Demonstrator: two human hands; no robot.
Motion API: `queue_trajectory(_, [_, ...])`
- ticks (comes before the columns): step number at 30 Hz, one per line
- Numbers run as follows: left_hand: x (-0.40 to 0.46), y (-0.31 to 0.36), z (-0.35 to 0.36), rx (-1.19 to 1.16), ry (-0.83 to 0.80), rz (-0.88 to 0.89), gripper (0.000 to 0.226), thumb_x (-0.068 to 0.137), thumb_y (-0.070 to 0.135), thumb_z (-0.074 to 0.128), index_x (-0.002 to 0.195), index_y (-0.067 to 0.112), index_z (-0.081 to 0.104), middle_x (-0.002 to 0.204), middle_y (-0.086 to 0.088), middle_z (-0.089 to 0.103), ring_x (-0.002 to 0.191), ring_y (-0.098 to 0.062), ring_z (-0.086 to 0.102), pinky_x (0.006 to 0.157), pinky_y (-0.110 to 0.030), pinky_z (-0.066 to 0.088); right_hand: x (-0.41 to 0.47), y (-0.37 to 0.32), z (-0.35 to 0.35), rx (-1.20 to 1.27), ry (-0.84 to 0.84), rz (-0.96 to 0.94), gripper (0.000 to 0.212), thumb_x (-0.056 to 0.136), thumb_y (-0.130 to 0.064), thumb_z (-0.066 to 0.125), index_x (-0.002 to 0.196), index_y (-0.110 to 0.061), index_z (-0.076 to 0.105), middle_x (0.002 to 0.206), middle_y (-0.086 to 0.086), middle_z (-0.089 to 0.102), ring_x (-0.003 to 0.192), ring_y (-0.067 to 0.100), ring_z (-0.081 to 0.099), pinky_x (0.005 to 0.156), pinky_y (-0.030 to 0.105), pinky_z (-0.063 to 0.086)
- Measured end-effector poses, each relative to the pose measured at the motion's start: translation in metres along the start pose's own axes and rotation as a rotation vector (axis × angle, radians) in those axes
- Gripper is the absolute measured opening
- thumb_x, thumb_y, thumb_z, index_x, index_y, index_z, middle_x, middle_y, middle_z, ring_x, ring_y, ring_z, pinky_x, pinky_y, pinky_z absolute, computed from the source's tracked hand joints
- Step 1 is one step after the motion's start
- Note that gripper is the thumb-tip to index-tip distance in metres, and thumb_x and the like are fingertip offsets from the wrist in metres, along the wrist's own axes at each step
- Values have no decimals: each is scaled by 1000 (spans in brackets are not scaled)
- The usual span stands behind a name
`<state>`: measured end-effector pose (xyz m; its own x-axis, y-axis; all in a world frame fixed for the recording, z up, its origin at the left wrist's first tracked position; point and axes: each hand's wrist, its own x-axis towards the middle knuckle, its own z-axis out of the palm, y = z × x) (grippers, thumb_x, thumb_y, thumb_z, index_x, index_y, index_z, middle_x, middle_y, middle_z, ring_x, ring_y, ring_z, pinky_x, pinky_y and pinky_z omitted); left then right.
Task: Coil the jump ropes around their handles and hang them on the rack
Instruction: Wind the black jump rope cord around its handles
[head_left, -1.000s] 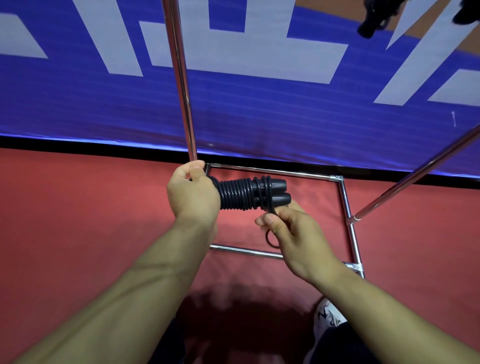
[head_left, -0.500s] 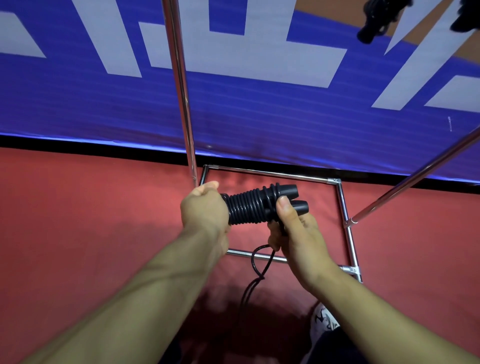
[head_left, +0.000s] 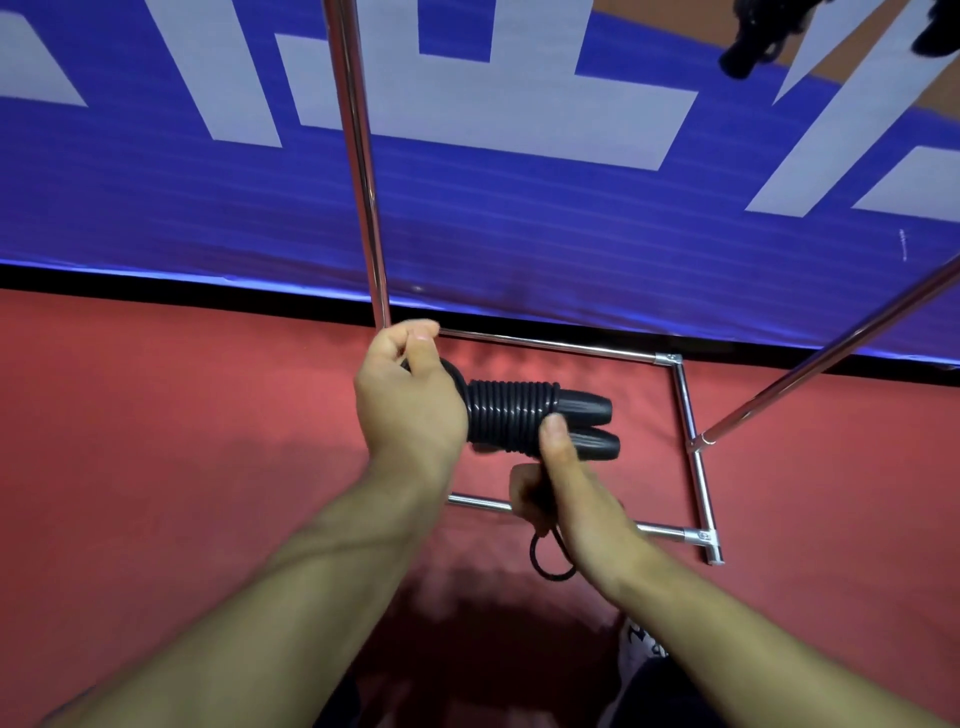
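Rope (head_left: 551, 558) tail shortened; hands (head_left: 410, 405) coiling

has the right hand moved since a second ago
Yes. The right hand has dropped toward the rack's near floor bar, now overlapping it, thumb on the coiled jump rope.

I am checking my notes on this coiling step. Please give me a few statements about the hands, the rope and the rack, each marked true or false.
1. The left hand grips one end of the paired handles. True.
2. The jump rope is coiled around the handles. True.
3. The right hand is open and holds nothing. False: it grips the rope, and a small loop hangs below it.
4. The bundle already hangs on the rack. False: both hands hold it above the red floor.
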<state>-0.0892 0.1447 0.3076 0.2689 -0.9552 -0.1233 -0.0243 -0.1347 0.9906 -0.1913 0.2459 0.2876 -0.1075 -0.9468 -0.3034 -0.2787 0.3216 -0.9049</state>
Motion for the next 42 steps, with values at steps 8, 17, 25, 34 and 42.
queue_trajectory(8, [32,15,-16,-286,59,-286,21,104,17,47,93,25,63,74,6,54,58,-9,54,70,-34,53,-2,29,2,117,-162,88,23,106,-8,37,98,-13,58,54,-1,48,51,16,52,54,26,44])
queue_trajectory(17, [55,25,-41,-396,205,-421,28,100,5,42,110,22,62,86,-4,56,39,-10,46,35,-12,31,-6,14,-6,-95,175,-261,30,96,-38,46,102,-24,71,78,-14,62,77,3,58,71,12,39])
queue_trajectory(25, [40,18,-33,-291,77,-352,21,104,18,47,94,26,64,72,6,54,57,-12,50,56,-26,44,8,37,-7,-677,115,-317,22,93,-39,55,84,-23,68,58,-7,49,57,11,47,57,22,39])
queue_trajectory(34, [30,20,-25,-296,-4,-411,18,105,17,47,110,21,64,67,4,46,43,-8,41,36,-13,29,9,24,1,313,104,78,27,107,-10,35,94,-16,58,58,2,44,43,17,45,41,25,40])
queue_trajectory(42, [39,27,-34,-342,20,-437,24,105,10,42,119,16,60,71,0,48,30,-5,38,34,-12,25,2,33,-16,-246,38,-172,38,99,-47,30,109,-37,65,103,-12,55,103,2,53,92,15,38])
